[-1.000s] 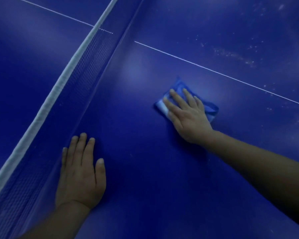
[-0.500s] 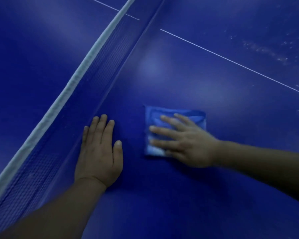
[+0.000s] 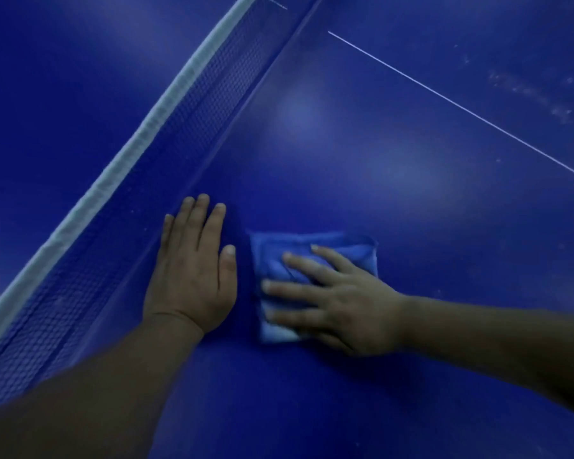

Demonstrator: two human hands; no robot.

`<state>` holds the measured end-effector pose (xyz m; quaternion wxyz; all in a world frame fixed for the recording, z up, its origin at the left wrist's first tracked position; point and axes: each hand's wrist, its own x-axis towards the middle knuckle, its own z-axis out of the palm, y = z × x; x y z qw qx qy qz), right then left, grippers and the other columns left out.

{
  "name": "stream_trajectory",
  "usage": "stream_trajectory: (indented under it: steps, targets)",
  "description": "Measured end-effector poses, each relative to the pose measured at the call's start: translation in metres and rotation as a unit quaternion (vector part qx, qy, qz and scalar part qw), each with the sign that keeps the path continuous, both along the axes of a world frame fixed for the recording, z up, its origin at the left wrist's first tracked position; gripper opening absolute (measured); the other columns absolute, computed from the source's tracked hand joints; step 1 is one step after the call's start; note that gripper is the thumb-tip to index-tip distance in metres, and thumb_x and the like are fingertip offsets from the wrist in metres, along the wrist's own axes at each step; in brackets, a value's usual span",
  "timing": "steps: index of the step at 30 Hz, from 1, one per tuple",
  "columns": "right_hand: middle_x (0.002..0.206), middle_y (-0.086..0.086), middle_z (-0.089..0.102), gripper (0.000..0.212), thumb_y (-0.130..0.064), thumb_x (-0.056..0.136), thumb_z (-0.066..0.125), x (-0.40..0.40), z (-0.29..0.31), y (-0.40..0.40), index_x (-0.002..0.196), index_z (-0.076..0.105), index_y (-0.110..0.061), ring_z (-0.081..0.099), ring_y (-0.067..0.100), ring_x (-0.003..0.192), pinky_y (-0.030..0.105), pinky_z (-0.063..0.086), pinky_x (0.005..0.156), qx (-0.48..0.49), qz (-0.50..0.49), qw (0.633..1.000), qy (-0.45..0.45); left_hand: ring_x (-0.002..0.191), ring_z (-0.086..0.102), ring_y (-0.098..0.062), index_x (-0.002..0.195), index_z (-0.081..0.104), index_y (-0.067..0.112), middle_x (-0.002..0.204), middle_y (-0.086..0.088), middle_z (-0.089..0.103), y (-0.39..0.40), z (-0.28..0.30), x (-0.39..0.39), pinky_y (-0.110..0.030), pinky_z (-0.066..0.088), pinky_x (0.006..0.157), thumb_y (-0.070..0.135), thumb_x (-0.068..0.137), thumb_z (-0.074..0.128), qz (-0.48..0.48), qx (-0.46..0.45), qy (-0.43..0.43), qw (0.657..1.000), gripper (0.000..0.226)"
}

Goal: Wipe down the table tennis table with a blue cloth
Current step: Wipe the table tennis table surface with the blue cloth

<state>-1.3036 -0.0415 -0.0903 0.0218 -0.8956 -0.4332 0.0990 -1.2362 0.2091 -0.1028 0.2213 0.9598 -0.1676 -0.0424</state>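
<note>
The net [image 3: 166, 117] runs along the left. Just beside it, the left hand [image 3: 193, 276] lies flat and open on the bench [image 3: 378, 167]. Next comes the folded blue cloth [image 3: 312, 260], pressed down by the right hand [image 3: 348, 309] with straight, spread fingers. Best to push firmly and keep the cloth flat. White specks [image 3: 527, 91] wait far right.

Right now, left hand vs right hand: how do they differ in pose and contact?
The left hand lies bare on the table, fingers together, pointing up along the net; the right hand presses on the cloth, fingers spread, pointing left. The left hand sits beside the net's base; the right hand is farther from it, with the cloth between. Both are flat, palm down, fingers straight, gripping nothing.
</note>
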Motion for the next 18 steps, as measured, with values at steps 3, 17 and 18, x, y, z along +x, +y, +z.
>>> stream_trajectory:
  steps: [3,17,18]
  targets:
    - [0.153,0.009,0.044,0.047,-0.035,0.095,0.042,0.025,-0.003,-0.074,0.140,0.045,-0.025,0.042,0.048,0.134,0.059,0.034,0.106,-0.028,-0.110,0.992,-0.061,0.151,0.013,-0.029,0.151,0.036,0.009,0.161,-0.017,0.025,-0.002,0.001,0.000,-0.031,-0.009,0.122,0.038,0.099,0.025,-0.005,0.013,-0.004,1.000,0.060]
    - [0.157,0.014,0.037,0.050,-0.035,0.103,0.038,0.055,-0.016,-0.176,0.150,0.034,-0.019,0.036,0.046,0.139,0.062,0.035,0.107,-0.110,-0.379,0.911,-0.122,0.151,0.011,-0.029,0.148,0.042,0.009,0.161,-0.018,0.024,-0.001,-0.001,0.002,-0.029,-0.011,0.122,0.040,0.098,0.025,-0.011,0.028,-0.006,1.000,0.061]
    - [0.160,0.014,0.030,0.057,-0.034,0.101,0.038,0.070,-0.010,-0.210,0.154,0.022,-0.020,0.031,0.047,0.142,0.065,0.034,0.107,-0.120,-0.472,0.867,-0.101,0.151,0.012,-0.030,0.148,0.042,0.009,0.161,-0.018,0.024,-0.001,-0.001,0.002,-0.030,-0.011,0.122,0.040,0.098,0.026,-0.010,0.029,-0.008,0.999,0.061]
